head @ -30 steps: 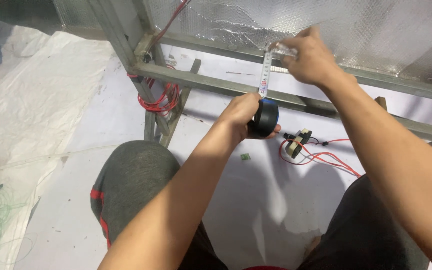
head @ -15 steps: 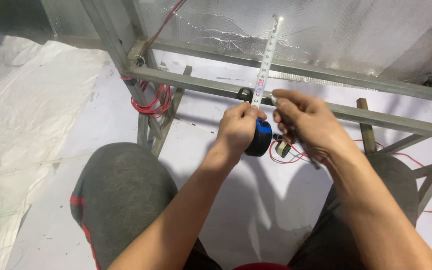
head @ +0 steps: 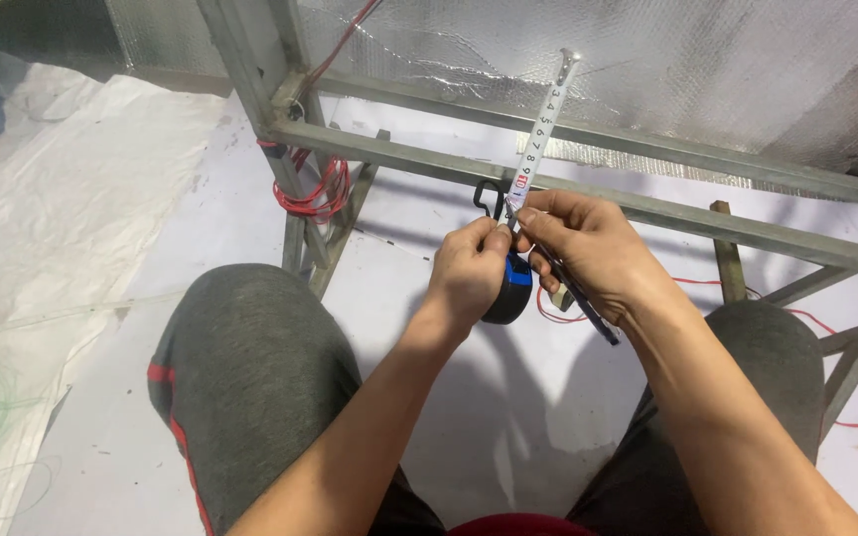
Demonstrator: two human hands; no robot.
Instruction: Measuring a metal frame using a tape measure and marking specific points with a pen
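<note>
From the head camera, at the centre of the frame, the left hand (head: 471, 273) wraps its fingers around a black and blue tape measure (head: 508, 290). Its white blade (head: 540, 134) runs up toward the upper middle, crossing the grey metal frame (head: 647, 208). The right hand (head: 593, 253), just beside the left, pinches the blade near the case, and a dark pen (head: 583, 308) lies tucked in its fingers. Coiled red wire (head: 315, 194) hangs on the frame at upper left. Grey-clad knees sit low on both sides.
</note>
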